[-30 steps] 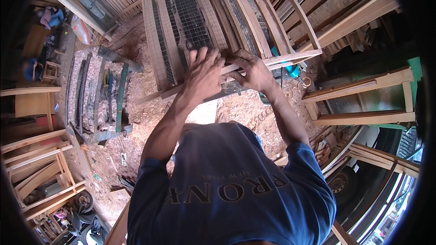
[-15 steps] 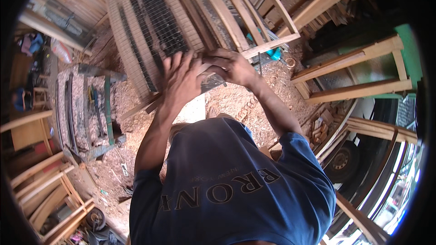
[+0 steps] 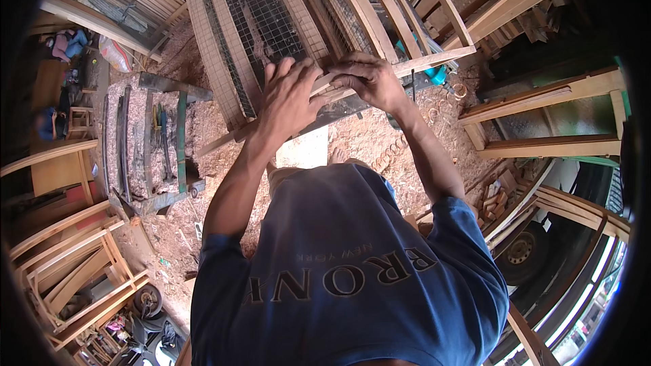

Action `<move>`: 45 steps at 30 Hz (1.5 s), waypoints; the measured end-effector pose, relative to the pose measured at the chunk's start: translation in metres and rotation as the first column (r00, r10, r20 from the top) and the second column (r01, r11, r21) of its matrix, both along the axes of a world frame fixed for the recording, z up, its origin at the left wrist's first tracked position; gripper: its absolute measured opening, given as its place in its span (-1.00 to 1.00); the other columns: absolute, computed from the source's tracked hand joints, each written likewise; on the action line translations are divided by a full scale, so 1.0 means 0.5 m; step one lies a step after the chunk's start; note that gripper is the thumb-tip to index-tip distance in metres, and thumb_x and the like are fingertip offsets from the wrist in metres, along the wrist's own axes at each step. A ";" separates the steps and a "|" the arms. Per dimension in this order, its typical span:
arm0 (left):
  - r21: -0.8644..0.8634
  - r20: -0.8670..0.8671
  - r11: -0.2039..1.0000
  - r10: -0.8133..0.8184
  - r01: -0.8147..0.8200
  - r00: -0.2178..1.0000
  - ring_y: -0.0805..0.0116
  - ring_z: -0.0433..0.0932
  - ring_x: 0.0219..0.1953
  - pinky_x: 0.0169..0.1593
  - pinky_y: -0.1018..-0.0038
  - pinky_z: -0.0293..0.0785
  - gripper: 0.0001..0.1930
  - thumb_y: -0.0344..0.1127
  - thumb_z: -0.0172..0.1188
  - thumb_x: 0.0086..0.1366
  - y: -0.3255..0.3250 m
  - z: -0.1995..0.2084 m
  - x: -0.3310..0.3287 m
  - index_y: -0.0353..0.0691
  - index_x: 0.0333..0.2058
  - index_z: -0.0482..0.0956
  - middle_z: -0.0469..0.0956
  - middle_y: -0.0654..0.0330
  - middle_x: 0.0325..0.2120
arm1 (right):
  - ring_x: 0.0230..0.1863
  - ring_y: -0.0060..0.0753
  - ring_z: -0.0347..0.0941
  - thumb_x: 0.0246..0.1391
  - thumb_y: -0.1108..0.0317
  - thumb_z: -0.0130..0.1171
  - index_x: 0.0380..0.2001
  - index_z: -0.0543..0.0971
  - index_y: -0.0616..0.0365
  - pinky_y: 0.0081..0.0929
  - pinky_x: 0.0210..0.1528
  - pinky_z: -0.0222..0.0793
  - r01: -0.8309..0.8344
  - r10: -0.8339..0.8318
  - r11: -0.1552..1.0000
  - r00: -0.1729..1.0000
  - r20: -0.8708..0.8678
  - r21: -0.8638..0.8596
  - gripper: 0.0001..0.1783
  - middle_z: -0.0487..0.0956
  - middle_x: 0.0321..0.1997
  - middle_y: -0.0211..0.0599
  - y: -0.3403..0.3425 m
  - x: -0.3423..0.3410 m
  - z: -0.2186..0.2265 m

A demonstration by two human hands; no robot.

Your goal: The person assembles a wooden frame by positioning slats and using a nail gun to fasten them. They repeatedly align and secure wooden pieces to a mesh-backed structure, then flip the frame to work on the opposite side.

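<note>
A slatted wooden frame [image 3: 304, 17] covered with wire mesh [image 3: 261, 10] lies ahead of me, its near end toward my body. My left hand [image 3: 288, 98] rests on that near end, fingers spread over the wood and mesh, thumb out to the right. Close beside it, my right hand [image 3: 373, 81] is closed at the frame's near edge, its fingers bent and thumb pressed in. A short stretch of pale wood shows between the hands. Whatever else may be under the right fingertips is hidden.
A turquoise tool [image 3: 435, 74] sits by the frame's right corner. Wood shavings [image 3: 413, 142] cover the floor. On the left stands a low bench [image 3: 183, 142] heaped with shavings; at right, a glazed wooden frame [image 3: 542, 146]. Timber [image 3: 475, 13] leans at the back.
My view has shifted, so the scene sits farther right and a little higher. Both hands stay at the frame's near end, with little visible change in their grip.
</note>
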State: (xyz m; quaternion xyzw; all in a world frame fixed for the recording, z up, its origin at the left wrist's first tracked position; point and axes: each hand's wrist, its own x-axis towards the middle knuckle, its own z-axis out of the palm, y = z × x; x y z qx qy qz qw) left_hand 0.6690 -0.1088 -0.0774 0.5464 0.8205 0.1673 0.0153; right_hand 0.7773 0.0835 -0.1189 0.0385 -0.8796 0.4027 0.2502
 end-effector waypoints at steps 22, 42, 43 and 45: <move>-0.026 -0.124 0.984 -0.176 0.174 0.977 0.11 0.39 0.08 0.20 0.15 0.18 -0.61 -0.12 0.43 0.12 -0.002 0.012 -0.022 -0.23 -0.14 0.65 0.53 -0.05 0.09 | -0.08 -0.08 0.62 -0.05 0.52 0.37 -0.20 0.69 0.16 -0.23 0.00 0.60 -0.198 0.199 0.978 0.980 -0.007 0.069 -0.73 0.65 -0.13 -0.20 0.026 0.005 0.003; -0.311 0.331 0.938 -0.042 0.151 0.943 -0.02 0.26 0.35 0.43 0.18 0.21 -0.51 -0.43 0.24 0.13 0.004 0.073 -0.060 -0.29 0.10 0.60 0.35 -0.04 0.27 | -0.08 -0.08 0.62 -0.08 0.42 0.43 -0.21 0.72 0.13 -0.26 0.02 0.59 -0.193 0.194 0.978 0.981 -0.007 0.084 -0.72 0.69 -0.15 -0.21 0.023 0.001 0.004; -0.306 0.344 0.938 -0.048 0.160 0.938 -0.02 0.25 0.35 0.43 0.18 0.21 -0.51 -0.44 0.24 0.13 0.003 0.071 -0.062 -0.28 0.10 0.60 0.34 -0.04 0.28 | -0.07 -0.10 0.62 -0.08 0.42 0.43 -0.20 0.73 0.13 -0.27 0.02 0.59 -0.194 0.196 0.977 0.980 -0.016 0.093 -0.72 0.69 -0.13 -0.22 0.022 0.000 0.006; -0.279 0.355 0.946 -0.056 0.163 0.933 -0.03 0.26 0.35 0.42 0.18 0.22 -0.50 -0.43 0.28 0.13 -0.002 0.067 -0.060 -0.27 0.11 0.60 0.34 -0.03 0.27 | -0.06 -0.12 0.62 -0.07 0.43 0.42 -0.20 0.73 0.13 -0.27 0.03 0.59 -0.196 0.197 0.976 0.980 -0.010 0.096 -0.72 0.69 -0.11 -0.24 0.020 0.000 0.007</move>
